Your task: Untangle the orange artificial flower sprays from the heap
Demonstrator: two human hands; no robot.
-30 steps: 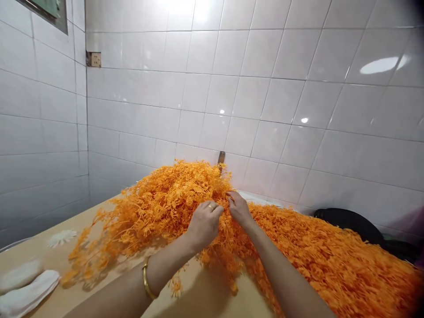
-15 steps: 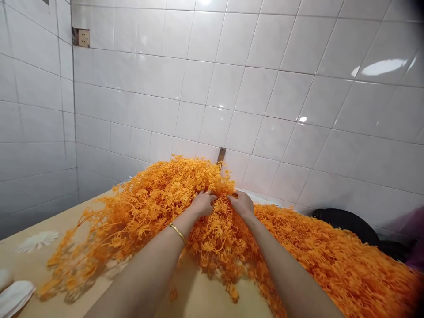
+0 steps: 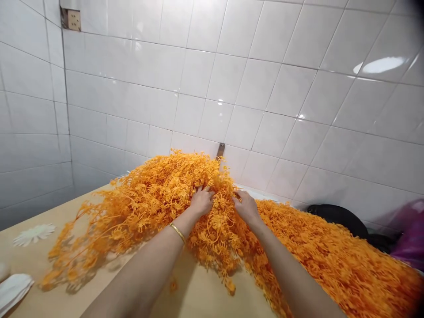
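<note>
A heap of orange plastic artificial flower sprigs (image 3: 145,190), thin-stemmed with small blossoms, covers the far middle of the table. My left hand (image 3: 202,202) lies on the heap's near face, fingers apart and partly sunk among the stems; a ring and a gold bangle (image 3: 178,232) are on that side. To its right, my right hand (image 3: 245,206) touches the heap's right edge, thumb and fingers apart. I see no sprig firmly gripped in either hand, though stems partly hide the fingertips.
A second, wider pile of orange sprigs (image 3: 324,251) spreads to the right. Behind it are a black round object (image 3: 339,218) and something purple (image 3: 409,240). A white petal-shaped piece (image 3: 34,234) and white cloth-like item (image 3: 13,289) lie left on the tan table (image 3: 212,296). Tiled wall (image 3: 198,75) stands behind.
The view has shifted slightly, showing more of the purple thing. My right hand has moved a little right, away from my left hand, with its fingers drawn back from the stems.
</note>
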